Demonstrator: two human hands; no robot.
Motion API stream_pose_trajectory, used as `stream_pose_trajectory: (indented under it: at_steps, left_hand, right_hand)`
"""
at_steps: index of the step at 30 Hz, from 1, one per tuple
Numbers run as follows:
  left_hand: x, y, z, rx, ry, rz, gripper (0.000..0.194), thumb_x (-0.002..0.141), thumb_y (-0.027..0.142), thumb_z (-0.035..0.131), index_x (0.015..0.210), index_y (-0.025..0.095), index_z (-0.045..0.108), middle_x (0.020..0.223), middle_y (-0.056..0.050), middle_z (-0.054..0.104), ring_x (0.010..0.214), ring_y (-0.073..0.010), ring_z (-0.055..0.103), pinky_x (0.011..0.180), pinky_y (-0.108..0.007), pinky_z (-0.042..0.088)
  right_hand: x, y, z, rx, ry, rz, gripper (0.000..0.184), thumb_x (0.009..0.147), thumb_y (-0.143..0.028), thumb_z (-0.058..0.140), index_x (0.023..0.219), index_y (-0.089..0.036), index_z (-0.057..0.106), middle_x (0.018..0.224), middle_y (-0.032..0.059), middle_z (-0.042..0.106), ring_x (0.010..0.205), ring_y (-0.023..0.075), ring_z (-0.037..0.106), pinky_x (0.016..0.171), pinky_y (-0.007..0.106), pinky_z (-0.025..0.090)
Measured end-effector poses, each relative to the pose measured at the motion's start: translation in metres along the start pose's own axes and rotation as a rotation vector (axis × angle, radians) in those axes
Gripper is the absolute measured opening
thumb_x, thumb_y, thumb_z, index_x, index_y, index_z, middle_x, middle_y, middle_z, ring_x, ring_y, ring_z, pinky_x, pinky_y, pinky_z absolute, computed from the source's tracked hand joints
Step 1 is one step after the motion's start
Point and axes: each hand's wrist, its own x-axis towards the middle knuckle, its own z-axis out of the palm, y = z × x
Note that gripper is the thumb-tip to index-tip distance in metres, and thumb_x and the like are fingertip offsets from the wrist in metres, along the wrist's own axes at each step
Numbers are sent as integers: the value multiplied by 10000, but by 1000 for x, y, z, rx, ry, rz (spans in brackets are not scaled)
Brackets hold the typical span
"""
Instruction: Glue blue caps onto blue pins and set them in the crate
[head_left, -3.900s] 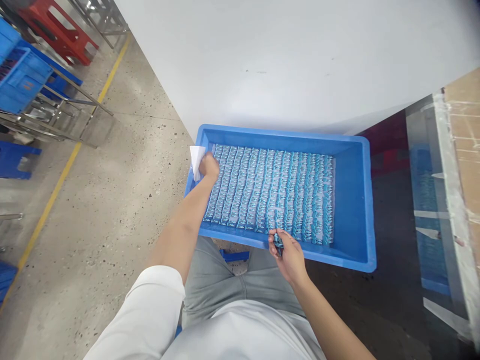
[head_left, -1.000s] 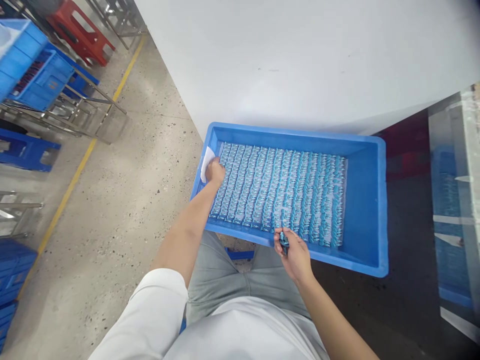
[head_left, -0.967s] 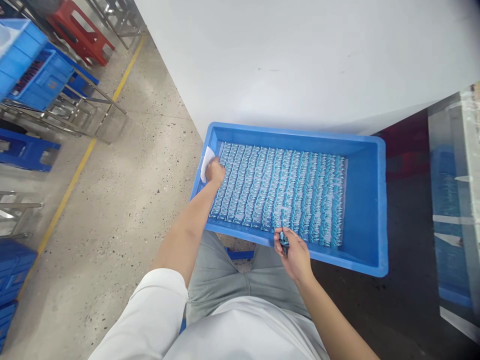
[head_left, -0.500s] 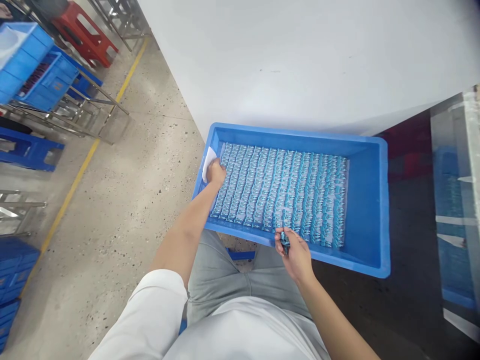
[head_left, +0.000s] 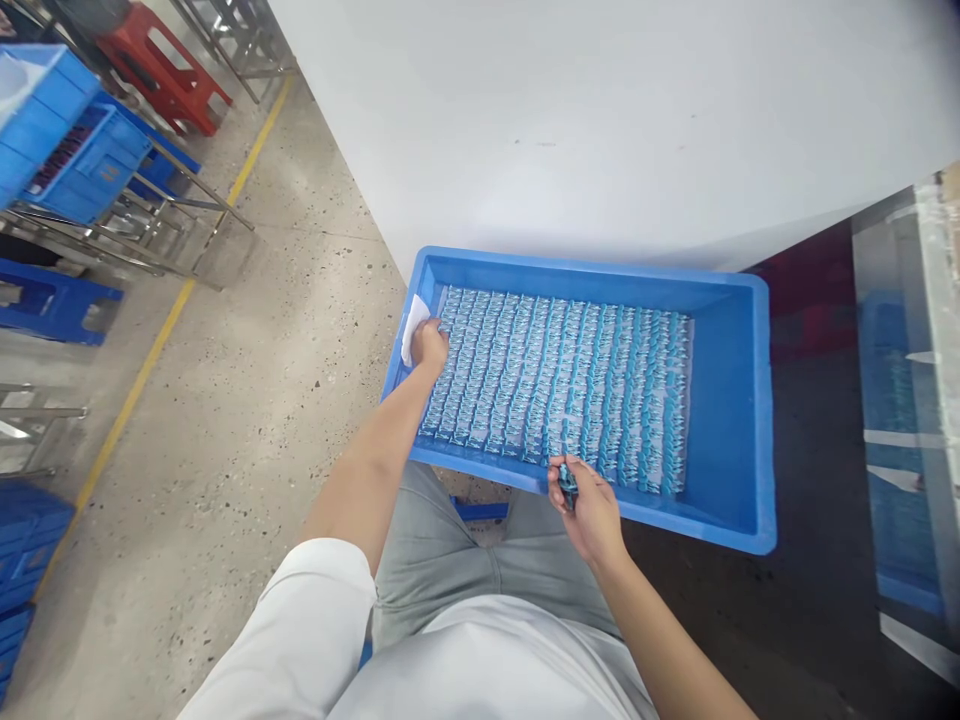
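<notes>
A blue plastic tray (head_left: 731, 400) rests across my lap, filled with several rows of small blue and white parts (head_left: 570, 385). My left hand (head_left: 429, 345) is at the tray's left end, fingers closed on a white sheet (head_left: 411, 322) that sticks up by the rim. My right hand (head_left: 589, 505) is at the tray's near rim, pinched shut on a small blue part (head_left: 568, 485) just in front of the rows.
A white table top (head_left: 600, 120) lies just beyond the tray. Blue crates (head_left: 67, 150) on metal racks and a red stool (head_left: 161, 60) stand at the left across the concrete floor. A metal frame (head_left: 907, 400) runs along the right.
Both hands stay where they were, the left on the white sheet and the right on the small part. Only the view has shifted slightly.
</notes>
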Motion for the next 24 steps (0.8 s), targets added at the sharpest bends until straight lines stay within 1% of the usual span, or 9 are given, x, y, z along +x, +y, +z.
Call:
stream_pose_trajectory:
  at_steps: [6, 12, 16, 19, 21, 23, 24]
  left_hand:
    - [0, 1, 0, -15, 11, 0, 392, 870, 185, 449, 1222, 230, 616, 1274, -86, 639, 1179, -230, 566, 1007, -336, 411]
    - [1, 1, 2, -49, 22, -24, 373, 863, 166, 458, 1192, 226, 622, 1275, -85, 642, 1194, -236, 562, 1018, -352, 407]
    - [-1, 4, -1, -103, 19, -48, 350, 855, 139, 474, 1155, 231, 630, 1260, -83, 648, 1188, -244, 569, 1035, -372, 402]
    - [-3, 10, -9, -180, 11, -49, 346, 847, 108, 493, 1158, 194, 617, 1241, -100, 652, 1193, -240, 566, 1059, -375, 392]
    - [-8, 15, -19, -253, 9, -38, 362, 838, 87, 509, 1183, 159, 594, 1250, -109, 643, 1212, -230, 555, 1073, -365, 388]
    - [-21, 19, -33, -341, -1, -28, 381, 834, 82, 517, 1206, 144, 572, 1250, -105, 643, 1171, -210, 586, 1044, -345, 424]
    - [-32, 21, -42, -383, -10, -25, 377, 841, 94, 512, 1209, 150, 568, 1240, -95, 651, 1106, -195, 623, 998, -333, 463]
  right_hand:
    - [-1, -1, -1, -7, 5, 10, 248, 783, -416, 726, 827, -175, 684, 677, 0, 589, 483, 77, 451, 427, 213, 319]
    - [-1, 0, -2, -2, -2, 10, 265, 777, -430, 732, 834, -176, 682, 675, 0, 593, 484, 77, 452, 426, 215, 314]
    - [-1, 0, 0, -5, 5, 5, 270, 778, -437, 725, 828, -175, 683, 670, -1, 594, 479, 77, 448, 426, 217, 307]
    - [0, 0, 2, -11, 4, -4, 260, 776, -424, 725, 820, -171, 685, 667, 3, 593, 479, 79, 445, 426, 219, 300]
    - [2, -3, 3, -2, -7, -7, 250, 773, -415, 725, 813, -171, 685, 667, 7, 592, 483, 82, 441, 426, 221, 293]
    - [2, -8, 7, -1, -31, -14, 250, 780, -419, 718, 811, -174, 684, 673, 11, 593, 488, 84, 441, 429, 224, 288]
    - [1, -11, 10, -10, -49, -25, 253, 788, -426, 710, 813, -176, 683, 676, 11, 594, 488, 84, 441, 431, 226, 286]
